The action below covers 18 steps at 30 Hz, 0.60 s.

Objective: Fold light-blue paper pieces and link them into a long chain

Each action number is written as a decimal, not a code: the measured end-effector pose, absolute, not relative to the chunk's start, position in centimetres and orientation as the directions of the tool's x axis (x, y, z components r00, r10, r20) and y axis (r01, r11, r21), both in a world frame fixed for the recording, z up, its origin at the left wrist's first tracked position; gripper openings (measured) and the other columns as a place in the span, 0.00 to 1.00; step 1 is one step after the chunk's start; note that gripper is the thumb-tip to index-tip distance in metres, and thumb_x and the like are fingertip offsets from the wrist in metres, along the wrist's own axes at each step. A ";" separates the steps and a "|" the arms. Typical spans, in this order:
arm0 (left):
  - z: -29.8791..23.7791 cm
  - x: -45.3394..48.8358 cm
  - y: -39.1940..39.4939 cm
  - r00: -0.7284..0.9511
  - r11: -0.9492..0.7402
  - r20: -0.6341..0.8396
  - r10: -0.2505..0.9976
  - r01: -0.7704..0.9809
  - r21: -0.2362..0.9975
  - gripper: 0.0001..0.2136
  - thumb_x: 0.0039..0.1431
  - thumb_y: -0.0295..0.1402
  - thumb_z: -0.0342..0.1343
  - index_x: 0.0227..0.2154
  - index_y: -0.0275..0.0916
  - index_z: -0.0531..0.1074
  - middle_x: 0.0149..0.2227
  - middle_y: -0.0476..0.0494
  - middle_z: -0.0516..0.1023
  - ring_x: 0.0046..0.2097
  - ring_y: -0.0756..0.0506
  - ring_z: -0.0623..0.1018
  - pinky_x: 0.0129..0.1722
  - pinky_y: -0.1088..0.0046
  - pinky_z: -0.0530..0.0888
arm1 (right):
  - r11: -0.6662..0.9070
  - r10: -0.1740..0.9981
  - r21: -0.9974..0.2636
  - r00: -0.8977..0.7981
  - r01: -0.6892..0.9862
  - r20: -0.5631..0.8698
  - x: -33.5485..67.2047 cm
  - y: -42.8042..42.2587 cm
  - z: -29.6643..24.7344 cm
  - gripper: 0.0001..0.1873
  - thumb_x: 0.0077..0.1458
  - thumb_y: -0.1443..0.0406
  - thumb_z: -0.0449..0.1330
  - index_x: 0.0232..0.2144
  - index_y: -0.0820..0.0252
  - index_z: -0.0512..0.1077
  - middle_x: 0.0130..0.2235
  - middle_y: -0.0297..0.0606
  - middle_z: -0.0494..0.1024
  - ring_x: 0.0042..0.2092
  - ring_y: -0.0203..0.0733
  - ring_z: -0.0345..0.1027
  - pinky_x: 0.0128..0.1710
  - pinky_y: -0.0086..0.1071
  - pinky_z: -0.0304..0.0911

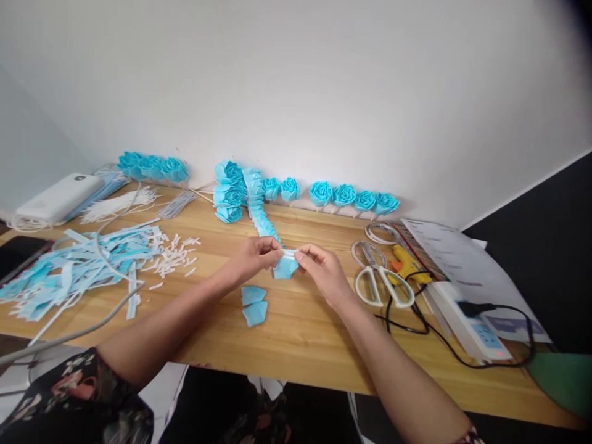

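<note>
Between my two hands, above the middle of the table, is a light-blue petal piece point(285, 268) that looks cut from mask fabric. My left hand point(259, 256) pinches its upper left edge, and my right hand point(321, 268) pinches the upper right edge. Two more blue petal pieces point(254, 305) lie flat on the wood, nearer to me and to the left. Just beyond my hands, a long overlapping row of blue pieces point(259, 209) runs back toward the wall. Beside that row on the left stand stacked blue fabric flowers point(229, 191).
More blue flowers point(345, 195) line the wall. To the left are fabric scraps point(87, 265), white clippings point(173, 256), a power bank point(58, 197) and a phone point(21, 254). Scissors point(383, 283), a yellow glue gun point(409, 265), a power strip point(476, 327) and cables are at right.
</note>
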State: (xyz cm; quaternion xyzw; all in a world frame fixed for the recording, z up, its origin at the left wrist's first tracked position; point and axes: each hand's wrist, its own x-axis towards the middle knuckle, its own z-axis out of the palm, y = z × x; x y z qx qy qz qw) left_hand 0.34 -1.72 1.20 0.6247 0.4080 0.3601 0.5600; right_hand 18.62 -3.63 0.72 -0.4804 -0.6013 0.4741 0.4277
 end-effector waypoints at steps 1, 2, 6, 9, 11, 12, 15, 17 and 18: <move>1.2 0.4 -1.8 0.405 -0.044 -0.004 0.914 0.109 0.993 0.12 0.51 0.40 0.57 0.26 0.35 0.68 0.20 0.52 0.68 0.23 0.53 0.67 0.25 0.77 0.64 | 0.092 0.981 -0.980 -0.187 0.178 0.058 18.6 -3.6 0.7 0.12 0.52 0.56 0.58 0.28 0.58 0.72 0.24 0.31 0.70 0.27 0.35 0.62 0.28 0.28 0.58; 1.1 0.4 -1.8 0.406 -0.048 -0.002 0.914 0.112 0.993 0.11 0.51 0.40 0.57 0.25 0.35 0.68 0.21 0.52 0.68 0.24 0.53 0.68 0.25 0.77 0.65 | 0.099 0.978 -0.977 -0.199 0.187 0.061 18.6 -3.7 0.6 0.11 0.52 0.56 0.58 0.28 0.58 0.72 0.23 0.31 0.69 0.26 0.35 0.61 0.27 0.28 0.57; 1.1 0.4 -1.9 0.422 -0.068 0.003 0.907 0.137 0.988 0.10 0.51 0.38 0.56 0.26 0.34 0.68 0.23 0.50 0.70 0.25 0.52 0.69 0.27 0.76 0.65 | 0.133 0.972 -0.965 -0.219 0.227 0.083 18.7 -3.6 0.2 0.09 0.51 0.59 0.60 0.26 0.59 0.72 0.22 0.29 0.66 0.25 0.33 0.57 0.25 0.27 0.52; 1.0 0.1 -1.9 0.413 -0.091 0.015 0.910 0.164 0.982 0.10 0.51 0.37 0.55 0.26 0.34 0.68 0.23 0.51 0.70 0.26 0.52 0.68 0.28 0.76 0.64 | 0.127 0.968 -0.968 -0.240 0.216 0.073 18.8 -3.6 0.1 0.08 0.51 0.60 0.59 0.27 0.59 0.73 0.23 0.29 0.68 0.25 0.33 0.59 0.26 0.27 0.54; 1.1 0.0 -1.8 0.413 -0.089 0.015 0.911 0.162 0.983 0.10 0.51 0.38 0.55 0.26 0.34 0.68 0.23 0.51 0.70 0.26 0.52 0.68 0.28 0.76 0.65 | 0.106 0.966 -0.977 -0.253 0.187 0.056 18.8 -3.5 0.3 0.09 0.51 0.60 0.58 0.28 0.59 0.75 0.23 0.30 0.70 0.26 0.34 0.61 0.28 0.28 0.56; 1.1 -0.1 -1.7 0.412 -0.086 0.014 0.911 0.157 0.984 0.10 0.51 0.38 0.55 0.26 0.34 0.68 0.24 0.51 0.70 0.26 0.52 0.69 0.28 0.76 0.65 | 0.092 0.966 -0.981 -0.255 0.169 0.047 18.9 -3.5 0.4 0.10 0.52 0.59 0.58 0.28 0.59 0.75 0.24 0.31 0.71 0.27 0.34 0.62 0.29 0.29 0.58; 1.1 -0.2 -1.6 0.415 -0.079 0.011 0.910 0.148 0.986 0.10 0.51 0.38 0.56 0.26 0.34 0.68 0.24 0.50 0.71 0.27 0.52 0.69 0.28 0.76 0.65 | 0.071 0.968 -0.987 -0.250 0.145 0.032 18.9 -3.5 0.6 0.12 0.52 0.57 0.58 0.29 0.59 0.76 0.25 0.33 0.73 0.28 0.36 0.65 0.31 0.30 0.61; 1.0 -0.1 -1.5 0.420 -0.087 0.018 0.907 0.147 0.985 0.11 0.51 0.39 0.55 0.26 0.34 0.68 0.24 0.50 0.70 0.27 0.52 0.69 0.28 0.76 0.65 | 0.070 0.970 -0.985 -0.242 0.159 0.030 18.9 -3.5 0.6 0.12 0.51 0.57 0.59 0.29 0.59 0.76 0.24 0.33 0.73 0.27 0.36 0.65 0.30 0.30 0.61; 0.9 -0.1 -1.5 0.421 -0.100 0.028 0.906 0.150 0.984 0.11 0.52 0.39 0.55 0.26 0.34 0.68 0.24 0.50 0.70 0.26 0.52 0.68 0.28 0.76 0.65 | 0.072 0.971 -0.983 -0.239 0.168 0.030 18.9 -3.5 0.6 0.11 0.50 0.57 0.60 0.29 0.59 0.75 0.23 0.32 0.73 0.27 0.35 0.64 0.29 0.29 0.60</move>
